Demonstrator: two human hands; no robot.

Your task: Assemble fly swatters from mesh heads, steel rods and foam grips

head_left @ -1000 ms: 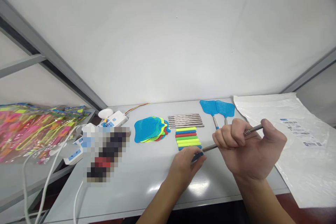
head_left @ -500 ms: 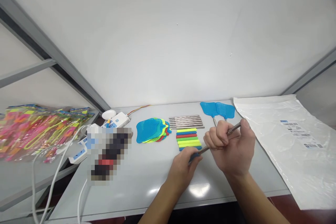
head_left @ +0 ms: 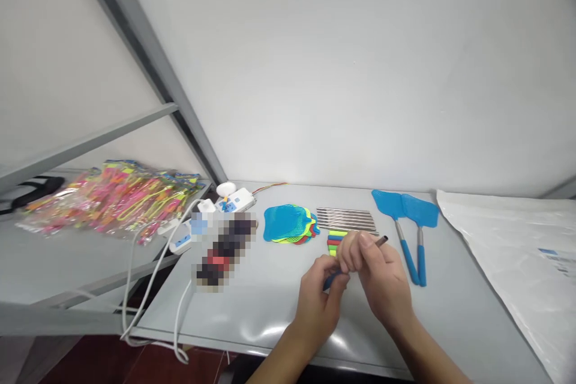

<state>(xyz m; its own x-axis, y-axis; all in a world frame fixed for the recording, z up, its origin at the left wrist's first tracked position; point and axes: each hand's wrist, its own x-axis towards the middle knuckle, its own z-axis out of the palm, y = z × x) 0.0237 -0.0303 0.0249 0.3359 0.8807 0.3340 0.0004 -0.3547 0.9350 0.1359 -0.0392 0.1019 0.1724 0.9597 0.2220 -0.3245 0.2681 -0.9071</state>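
Observation:
Low over the table's front, my left hand point(head_left: 320, 295) is closed around a blue handle grip point(head_left: 332, 279). Right beside it, my right hand point(head_left: 380, 279) wraps a metal rod point(head_left: 382, 241), whose end sticks out past the thumb. The two hands touch or nearly touch, and the joint between rod and grip is hidden by fingers. Behind them lie loose coloured handle grips point(head_left: 334, 240), partly covered by my right hand. Farther back is a row of metal rods point(head_left: 346, 219). To my right rest two blue fly swatters point(head_left: 418, 211) with blue handles.
A pile of coloured swatter heads point(head_left: 285, 223) lies left of the rods. Power strips point(head_left: 238, 199) with white cables and a pixelated object point(head_left: 225, 255) stand farther left. Bagged pink and yellow items point(head_left: 135, 198) cover a side shelf. A white plastic mailer point(head_left: 499, 240) lies at right.
My right hand has come down along the rod, close against my left hand. Less of the rod shows. The camera view has shifted, and the two fly swatters' handles now show.

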